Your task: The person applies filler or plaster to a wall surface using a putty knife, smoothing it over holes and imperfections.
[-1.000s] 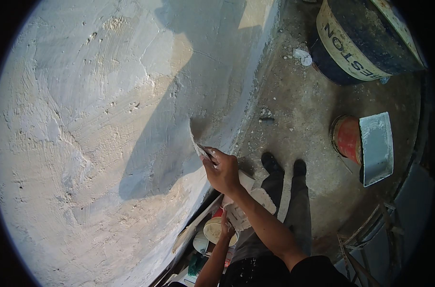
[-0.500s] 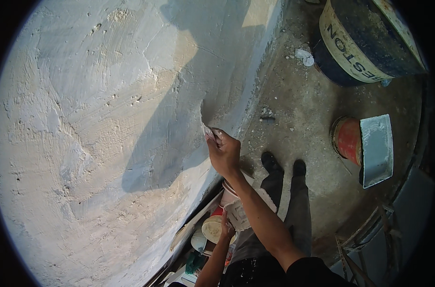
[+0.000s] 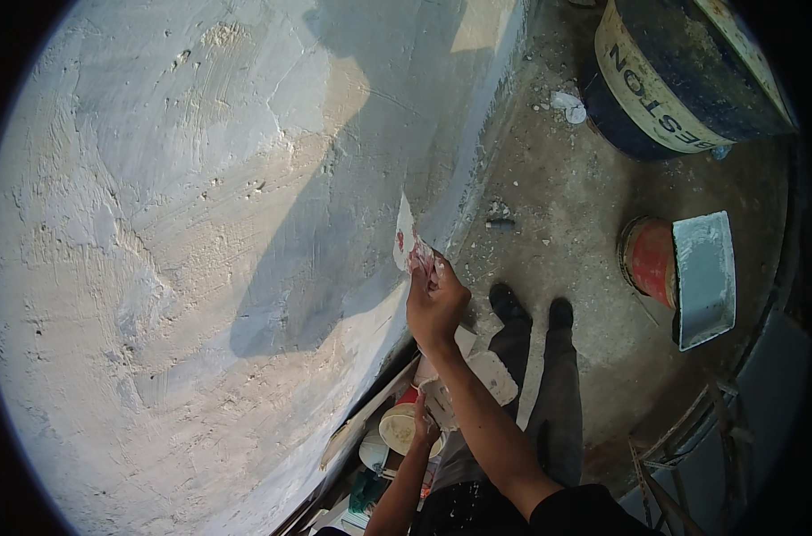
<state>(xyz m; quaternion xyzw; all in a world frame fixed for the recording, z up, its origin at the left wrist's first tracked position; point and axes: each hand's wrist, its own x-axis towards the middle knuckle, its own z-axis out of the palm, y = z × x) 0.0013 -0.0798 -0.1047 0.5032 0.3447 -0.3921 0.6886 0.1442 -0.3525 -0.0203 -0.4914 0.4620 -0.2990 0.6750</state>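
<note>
My right hand (image 3: 437, 308) is closed round the handle of a putty knife (image 3: 405, 234) whose pale, smeared blade points away from me. The blade is just over the rough, whitish plastered wall (image 3: 182, 295); I cannot tell whether it touches. Lower down, my left hand (image 3: 424, 424) grips the edge of a plaster-caked board (image 3: 491, 377), partly hidden behind my right forearm. The wall's surface has pits, ridges and smoother patches, and a dark shadow falls across it.
A large dark drum with a cream band (image 3: 660, 89) stands at the far right. Nearer are a red bucket (image 3: 652, 263) and a grey rectangular tray (image 3: 705, 281). Debris dots the floor by the wall's foot. Pails (image 3: 399, 429) crowd beside my left arm; a wooden frame (image 3: 683, 464) stands lower right.
My right hand has drawn the putty knife back toward me and slightly right, turning its blade so the flat face shows. My left hand and the board have barely moved.
</note>
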